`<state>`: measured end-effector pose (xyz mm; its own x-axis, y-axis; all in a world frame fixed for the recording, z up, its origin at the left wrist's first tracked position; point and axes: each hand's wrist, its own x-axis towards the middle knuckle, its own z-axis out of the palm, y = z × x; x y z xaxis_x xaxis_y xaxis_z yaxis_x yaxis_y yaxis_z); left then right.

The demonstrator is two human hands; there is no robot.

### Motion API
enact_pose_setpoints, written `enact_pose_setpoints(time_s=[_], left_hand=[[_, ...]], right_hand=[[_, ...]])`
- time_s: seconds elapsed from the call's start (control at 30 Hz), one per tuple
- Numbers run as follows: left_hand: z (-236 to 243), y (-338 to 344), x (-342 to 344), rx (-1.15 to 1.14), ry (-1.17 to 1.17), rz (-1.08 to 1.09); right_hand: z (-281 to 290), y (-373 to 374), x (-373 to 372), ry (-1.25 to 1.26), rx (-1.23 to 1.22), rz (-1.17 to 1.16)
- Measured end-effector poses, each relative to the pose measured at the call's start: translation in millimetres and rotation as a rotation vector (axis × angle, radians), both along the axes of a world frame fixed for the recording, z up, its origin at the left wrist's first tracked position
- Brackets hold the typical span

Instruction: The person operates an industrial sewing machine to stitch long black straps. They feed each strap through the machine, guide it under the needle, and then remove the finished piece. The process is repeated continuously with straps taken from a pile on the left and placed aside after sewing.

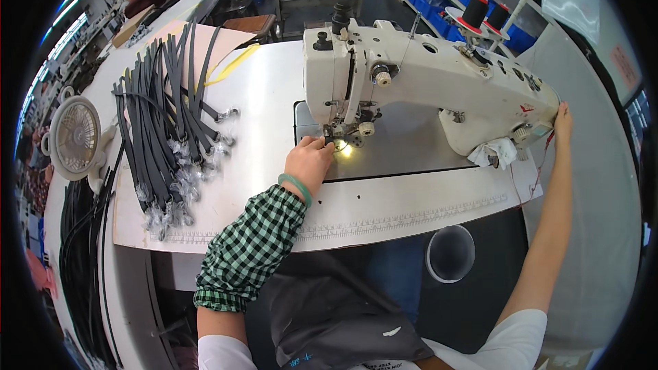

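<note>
- Your one sewing machine (439, 68) is creamy white, with a long, thick arm and some dark marks. It sits on one white table (411, 196).
- Your left hand (312, 161) is at the machine's needle end. The fingers are bent and close together, but I cannot tell if they pinch anything.
- Your right hand (563, 123) touches the machine's right end. It is partly hidden, so I cannot tell how wide it is.
- One bright light (346, 151) glows under the machine's needle end.
- Two black thread spools (474, 11) with red bottoms stand behind the machine.
- One crumpled white cloth (504, 152) is against the machine's lower right part.
- Many dark straps (140, 140) with clear wrapped ends lie left of the machine. They overlap too much to count.
- One pale fan (74, 133) is left of the machine, past the straps.
</note>
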<state>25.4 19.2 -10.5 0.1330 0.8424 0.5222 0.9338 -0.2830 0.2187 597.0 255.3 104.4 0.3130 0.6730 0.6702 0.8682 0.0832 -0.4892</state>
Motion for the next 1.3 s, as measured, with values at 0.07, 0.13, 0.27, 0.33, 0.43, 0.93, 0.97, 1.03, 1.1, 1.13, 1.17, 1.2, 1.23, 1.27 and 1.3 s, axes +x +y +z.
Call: enact_pose_setpoints(time_s=[0.07, 0.13, 0.27, 0.33, 0.43, 0.93, 0.97, 1.03, 1.1, 1.13, 1.17, 1.2, 1.23, 1.27, 1.3], left_hand=[[-0.7, 1.0, -1.1, 0.007, -0.012, -0.013], [-1.0, 0.3, -2.4, -0.024, -0.008, -0.016], [0.5, 2.8, 0.9, -0.028, 0.001, -0.023], [-2.3, 4.0, 1.7, -0.036, 0.024, -0.009], [-1.1, 2.5, -0.7, -0.004, 0.066, 0.012], [2.5, 1.2, -4.5, -0.057, 0.028, 0.018], [2.5, -0.1, -6.2, -0.052, 0.034, 0.021], [3.2, 0.9, -5.3, -0.029, 0.037, 0.006], [0.1, 9.4, 3.0, -0.012, 0.009, -0.024], [-0.2, 7.5, -0.6, -0.014, 0.019, -0.005], [-1.1, 6.0, -2.5, -0.022, 0.029, 0.016], [-2.5, 4.9, -3.2, -0.03, 0.039, 0.035], [-3.7, 5.9, -1.7, -0.031, 0.043, 0.038], [-4.0, 8.1, 1.0, -0.017, 0.046, 0.029], [-4.3, 10.5, 4.4, -0.002, 0.049, 0.016]], right_hand=[[10.5, -3.9, -2.1, 0.114, -0.164, -0.011], [9.3, -8.1, -6.4, 0.235, -0.263, -0.021], [-14.1, -16.9, 4.6, 0.416, -0.168, 0.012], [-21.1, -14.7, 11.7, 0.475, -0.11, 0.082], [-24.2, -10.6, 9.9, 0.487, -0.093, 0.152], [14.4, -7.0, -11.1, 0.287, -0.41, -0.05], [10.9, -9.3, -18.0, 0.305, -0.394, -0.023], [-6.0, -14.9, -12.8, 0.298, -0.228, -0.02], [-42.5, -13.6, 28.0, 0.227, 0.075, -0.077], [-47.3, -10.9, 20.6, 0.273, 0.064, -0.057], [-51.3, -8.6, 13.7, 0.318, 0.054, -0.039], [-53.0, -6.3, 7.9, 0.362, 0.045, -0.024], [-47.7, -6.1, 15.1, 0.343, 0.034, -0.037], [-37.3, -6.4, 28.7, 0.322, 0.028, -0.057], [-28.0, -7.9, 41.7, 0.3, 0.022, -0.079]])
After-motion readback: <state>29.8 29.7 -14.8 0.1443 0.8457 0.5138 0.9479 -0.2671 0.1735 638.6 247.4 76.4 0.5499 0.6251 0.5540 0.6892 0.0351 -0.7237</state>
